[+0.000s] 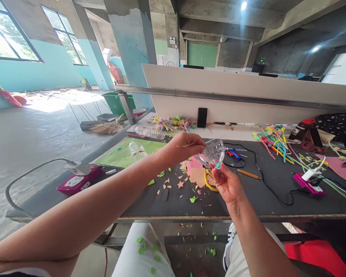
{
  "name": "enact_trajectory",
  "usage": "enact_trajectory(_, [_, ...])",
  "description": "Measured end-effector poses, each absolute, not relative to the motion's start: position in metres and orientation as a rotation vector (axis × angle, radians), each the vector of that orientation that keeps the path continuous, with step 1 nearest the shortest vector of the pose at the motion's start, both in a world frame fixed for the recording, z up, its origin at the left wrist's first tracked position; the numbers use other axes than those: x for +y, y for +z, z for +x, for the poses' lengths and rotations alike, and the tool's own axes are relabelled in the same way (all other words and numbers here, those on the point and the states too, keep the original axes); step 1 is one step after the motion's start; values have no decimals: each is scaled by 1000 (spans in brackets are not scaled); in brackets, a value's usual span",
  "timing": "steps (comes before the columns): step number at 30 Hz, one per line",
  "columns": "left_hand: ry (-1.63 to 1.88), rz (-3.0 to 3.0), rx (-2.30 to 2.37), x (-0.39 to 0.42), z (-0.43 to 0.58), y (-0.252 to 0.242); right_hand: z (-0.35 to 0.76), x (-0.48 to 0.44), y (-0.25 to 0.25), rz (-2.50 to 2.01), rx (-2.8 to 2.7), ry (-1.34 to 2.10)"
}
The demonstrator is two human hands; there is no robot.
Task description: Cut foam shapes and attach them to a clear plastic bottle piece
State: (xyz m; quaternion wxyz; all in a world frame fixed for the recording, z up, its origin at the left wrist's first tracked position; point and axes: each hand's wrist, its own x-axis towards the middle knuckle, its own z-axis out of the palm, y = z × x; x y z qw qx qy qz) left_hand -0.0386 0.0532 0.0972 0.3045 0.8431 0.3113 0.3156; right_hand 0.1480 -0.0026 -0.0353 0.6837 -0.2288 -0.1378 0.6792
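My right hand (226, 181) pinches the neck end of a cut clear plastic bottle top (214, 151), near its teal cap. The bottle's wide cut side faces up and is cut into flaps. My left hand (187, 146) is closed beside the rim, thumb and fingers pressed together. A thin pale strand shows along those fingers, but what they grip is too small to name. Below lie yellow-handled scissors (210, 181), partly hidden by my right hand. Pink and peach paper (196, 176) lies under them, with small paper scraps around, including a star (180, 185).
A clear bottle piece (137, 150) stands on a green sheet (115, 154); another bottle (150, 133) lies behind. A blue glue gun (233, 154), orange stick (248, 174), black cable and power strips (308, 184) are on the right. A phone (202, 117) leans against the back panel.
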Motion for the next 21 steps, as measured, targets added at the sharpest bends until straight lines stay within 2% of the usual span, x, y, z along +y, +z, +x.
enact_trajectory(5, [891,2373,857,54,-39,98,148,-2,-37,-525,-325,1491])
enact_trajectory(13, [767,2581,667,56,-37,104,145,-4,-33,-583,-369,1456])
enact_trajectory(21, [794,2409,774,61,-34,100,146,-5,-33,-570,-423,1433])
